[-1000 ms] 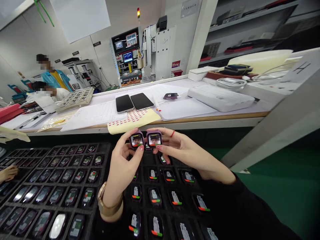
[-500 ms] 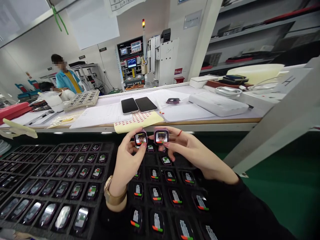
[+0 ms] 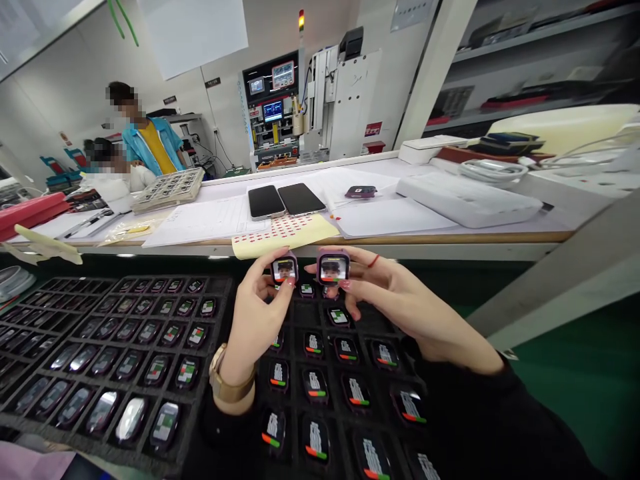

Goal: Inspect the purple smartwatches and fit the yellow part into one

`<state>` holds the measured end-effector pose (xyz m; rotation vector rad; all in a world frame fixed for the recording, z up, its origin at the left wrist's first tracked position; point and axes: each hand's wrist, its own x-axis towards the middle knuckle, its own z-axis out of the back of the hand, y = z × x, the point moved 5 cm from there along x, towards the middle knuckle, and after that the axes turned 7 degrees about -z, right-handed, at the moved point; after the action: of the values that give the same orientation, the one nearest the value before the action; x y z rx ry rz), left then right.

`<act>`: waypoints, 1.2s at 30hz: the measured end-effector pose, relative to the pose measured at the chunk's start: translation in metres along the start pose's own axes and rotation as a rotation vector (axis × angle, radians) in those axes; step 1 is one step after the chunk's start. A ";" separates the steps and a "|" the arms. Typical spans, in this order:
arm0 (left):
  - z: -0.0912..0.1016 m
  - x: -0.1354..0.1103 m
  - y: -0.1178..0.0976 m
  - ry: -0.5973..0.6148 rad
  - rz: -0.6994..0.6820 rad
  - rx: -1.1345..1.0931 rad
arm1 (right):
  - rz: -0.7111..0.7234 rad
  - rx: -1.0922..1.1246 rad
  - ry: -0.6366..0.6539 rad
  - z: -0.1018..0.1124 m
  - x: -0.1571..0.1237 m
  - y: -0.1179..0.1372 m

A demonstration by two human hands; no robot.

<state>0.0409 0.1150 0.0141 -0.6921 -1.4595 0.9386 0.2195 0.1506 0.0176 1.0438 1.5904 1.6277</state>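
My left hand is closed around a smartwatch body with a purple frame, thumb at the lower edge of its lit screen. A second smartwatch of the same kind is gripped by my right hand. Both are held upright side by side with a small gap, each screen showing a camera-like picture. Below them lies a black foam tray with several more watches in its pockets; many of those screens show white text over a red and green bar, such as this watch.
Left of my hands, another black tray holds rows of watches. On the shelf ahead lie two phones, papers, a yellow sheet, a single watch and a white box. A metal post slants at the right. Two people are in the background.
The whole view has shifted slightly, with the shelf's right side nearer. Both hands keep the same grip, and the two watches stay side by side.
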 end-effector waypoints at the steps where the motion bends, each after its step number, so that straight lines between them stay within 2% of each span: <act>1: 0.000 0.000 -0.001 -0.003 -0.002 0.002 | 0.002 -0.003 -0.007 0.000 0.000 0.000; 8: -0.001 0.000 -0.001 -0.045 0.010 0.039 | 0.026 0.003 0.021 0.000 0.002 -0.002; 15: -0.003 0.001 0.009 -0.003 -0.010 0.051 | 0.024 -0.014 0.003 0.002 0.001 -0.001; 22: -0.004 0.001 0.005 -0.014 0.004 0.035 | 0.016 0.011 -0.005 0.002 0.001 -0.001; 30: 0.000 0.004 0.013 -0.076 -0.022 0.106 | 0.037 -0.017 0.014 0.004 0.004 -0.005; 33: -0.004 0.006 0.023 -0.013 0.013 0.131 | 0.080 -0.006 0.022 0.006 0.006 -0.005; 36: -0.010 0.006 0.045 0.108 0.071 0.270 | 0.057 -0.006 0.008 0.009 0.005 -0.004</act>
<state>0.0457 0.1441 -0.0215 -0.5877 -1.1918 1.1118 0.2243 0.1592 0.0135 1.0905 1.5729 1.6752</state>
